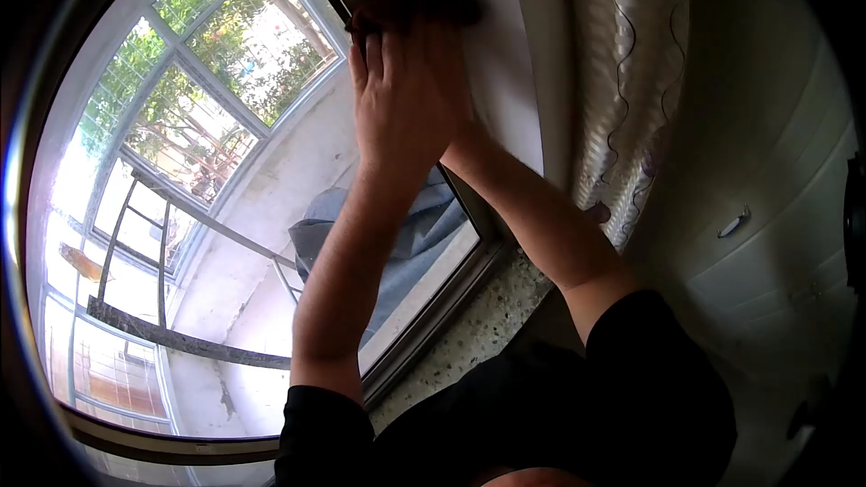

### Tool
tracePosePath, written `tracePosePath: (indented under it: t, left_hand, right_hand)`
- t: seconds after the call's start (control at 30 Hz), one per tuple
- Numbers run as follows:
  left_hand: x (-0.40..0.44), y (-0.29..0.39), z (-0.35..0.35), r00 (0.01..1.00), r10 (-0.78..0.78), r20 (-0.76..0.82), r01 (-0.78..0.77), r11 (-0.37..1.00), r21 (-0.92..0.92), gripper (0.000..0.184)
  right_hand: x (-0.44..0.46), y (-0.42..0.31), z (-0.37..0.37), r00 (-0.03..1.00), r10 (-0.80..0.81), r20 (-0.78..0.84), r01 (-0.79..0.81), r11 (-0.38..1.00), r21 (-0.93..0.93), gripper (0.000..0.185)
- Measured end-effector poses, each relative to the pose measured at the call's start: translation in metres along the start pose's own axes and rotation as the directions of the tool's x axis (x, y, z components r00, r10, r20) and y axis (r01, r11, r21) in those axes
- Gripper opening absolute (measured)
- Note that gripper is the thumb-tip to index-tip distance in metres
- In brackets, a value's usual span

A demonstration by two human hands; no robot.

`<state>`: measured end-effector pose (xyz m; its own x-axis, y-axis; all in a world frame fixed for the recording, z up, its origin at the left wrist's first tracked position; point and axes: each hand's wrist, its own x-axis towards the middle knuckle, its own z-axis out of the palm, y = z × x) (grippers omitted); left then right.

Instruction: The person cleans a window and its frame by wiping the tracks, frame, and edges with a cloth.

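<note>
Both hands reach up to the window frame [483,239] and meet side by side. My left hand [395,104] has its fingers stretched out and a little apart, with the fingertips against a dark reddish-brown, soft-looking bundle [415,7]. My right hand [451,95] lies close beside it, partly covered by the left. Its fingertips run into the dark bundle, and shadow hides whether they grip it. Most of the bundle is too dark to make out its kind. Window glass [262,158] spreads to the left of my left hand.
A speckled stone sill [469,325] runs below the frame. To the right hangs a pale curtain [622,81] with wavy dark lines. Through the glass show a metal rack [162,261], grey-blue cloth [415,248] and barred outer windows [180,54]. White tiles [767,243] cover the wall at right.
</note>
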<state>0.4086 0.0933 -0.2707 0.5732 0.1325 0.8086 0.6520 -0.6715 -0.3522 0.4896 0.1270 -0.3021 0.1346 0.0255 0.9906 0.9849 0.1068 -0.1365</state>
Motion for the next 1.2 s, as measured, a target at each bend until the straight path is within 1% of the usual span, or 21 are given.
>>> tracePosePath:
  t: [0.07, 0.17, 0.23, 0.3, 0.37, 0.47, 0.5, 0.6, 0.63, 0.7, 0.77, 0.8, 0.83, 0.87, 0.9, 0.97, 1.0, 1.07, 1.1, 1.13, 1.2]
  left_hand:
    - [-0.016, 0.009, 0.005, 1.000, 0.000, 0.030, 0.000, 1.000, -0.014, 0.067]
    - [-0.045, 0.019, 0.020, 0.993, -0.024, 0.116, 0.029, 0.998, -0.047, 0.073]
    - [-0.060, 0.021, 0.029, 0.985, -0.039, 0.165, 0.056, 0.994, -0.097, 0.075]
    - [-0.066, 0.024, 0.025, 0.981, -0.039, 0.190, 0.058, 0.994, -0.096, 0.078]
    - [-0.060, 0.019, 0.020, 0.970, -0.053, 0.237, 0.076, 0.993, -0.089, 0.078]
    - [-0.042, 0.004, 0.020, 0.991, 0.012, 0.131, -0.020, 0.998, 0.056, 0.074]
    - [-0.034, -0.001, 0.017, 0.994, 0.040, 0.105, -0.051, 0.993, 0.108, 0.074]
    - [0.006, -0.021, -0.004, 0.994, 0.038, 0.107, -0.066, 0.960, 0.273, 0.072]
    - [0.023, -0.027, -0.012, 0.997, 0.062, 0.040, -0.071, 0.947, 0.314, 0.070]
    - [0.058, -0.043, -0.034, 0.995, 0.100, -0.021, -0.084, 0.921, 0.381, 0.065]
    - [0.096, -0.058, -0.051, 0.997, 0.072, 0.005, -0.063, 0.841, 0.537, 0.059]
    - [0.113, -0.073, -0.051, 0.978, 0.155, -0.138, -0.059, 0.846, 0.530, 0.053]
    - [0.129, -0.079, -0.060, 0.961, 0.199, -0.193, -0.057, 0.822, 0.566, 0.049]
    - [0.146, -0.083, -0.071, 0.965, 0.199, -0.172, -0.056, 0.796, 0.603, 0.049]
    - [0.159, -0.085, -0.083, 0.970, 0.198, -0.144, -0.062, 0.769, 0.637, 0.049]
    - [0.181, -0.083, -0.107, 0.978, 0.172, -0.115, -0.076, 0.815, 0.575, 0.054]
    - [0.191, -0.083, -0.115, 0.982, 0.158, -0.101, -0.079, 0.835, 0.545, 0.056]
    - [0.203, -0.091, -0.122, 0.983, 0.165, -0.080, -0.090, 0.814, 0.573, 0.055]
    - [0.208, -0.097, -0.122, 0.984, 0.164, -0.068, -0.094, 0.806, 0.585, 0.054]
    - [0.210, -0.103, -0.118, 0.975, 0.202, -0.093, -0.090, 0.740, 0.666, 0.054]
    - [0.206, -0.105, -0.113, 0.985, 0.167, -0.038, -0.091, 0.700, 0.709, 0.054]
  right_hand:
    - [-0.019, 0.000, -0.012, 0.995, 0.011, 0.099, -0.012, 1.000, 0.016, 0.049]
    - [-0.060, 0.014, -0.003, 0.997, -0.026, 0.067, 0.019, 0.995, 0.099, 0.050]
    - [-0.076, 0.020, -0.013, 0.992, 0.001, 0.128, -0.026, 0.981, 0.192, 0.048]
    - [-0.082, 0.020, -0.019, 0.984, 0.014, 0.177, -0.053, 0.974, 0.219, 0.050]
    - [-0.081, 0.017, -0.017, 0.978, 0.022, 0.206, -0.060, 0.981, 0.183, 0.054]
    - [-0.069, 0.015, -0.016, 0.967, 0.037, 0.253, -0.071, 0.990, 0.125, 0.059]
    - [-0.060, 0.017, -0.014, 0.978, -0.011, 0.209, -0.014, 0.993, 0.117, 0.062]
    - [-0.013, 0.024, -0.002, 0.989, -0.138, 0.054, 0.133, 0.987, 0.092, 0.066]
    - [0.012, 0.023, 0.001, 0.984, -0.178, -0.006, 0.178, 0.980, 0.089, 0.066]
    - [0.063, 0.020, 0.003, 0.973, -0.221, -0.071, 0.226, 0.971, 0.072, 0.064]
    - [0.115, 0.015, 0.002, 0.967, -0.233, -0.099, 0.239, 0.970, 0.053, 0.059]
    - [0.137, 0.011, 0.000, 0.960, -0.239, -0.144, 0.248, 0.968, 0.047, 0.055]
    - [0.157, 0.007, -0.002, 0.951, -0.245, -0.189, 0.257, 0.966, 0.041, 0.051]
    - [0.177, 0.003, -0.003, 0.940, -0.248, -0.236, 0.263, 0.964, 0.035, 0.046]
    - [0.195, 0.003, 0.000, 0.947, -0.247, -0.207, 0.262, 0.964, 0.044, 0.053]
    - [0.225, 0.002, 0.004, 0.957, -0.249, -0.145, 0.261, 0.963, 0.065, 0.068]
    - [0.239, -0.006, 0.000, 0.981, -0.192, 0.021, 0.193, 0.980, -0.042, 0.086]
    - [0.256, -0.014, 0.038, 0.987, -0.098, -0.128, 0.072, 0.978, -0.196, 0.089]
    - [0.259, -0.020, 0.040, 0.978, -0.060, -0.201, 0.005, 0.964, -0.264, 0.091]
    - [0.257, -0.022, 0.041, 0.984, -0.036, -0.172, -0.012, 0.963, -0.268, 0.091]
    - [0.250, -0.028, 0.038, 0.994, 0.019, -0.108, -0.048, 0.959, -0.278, 0.090]
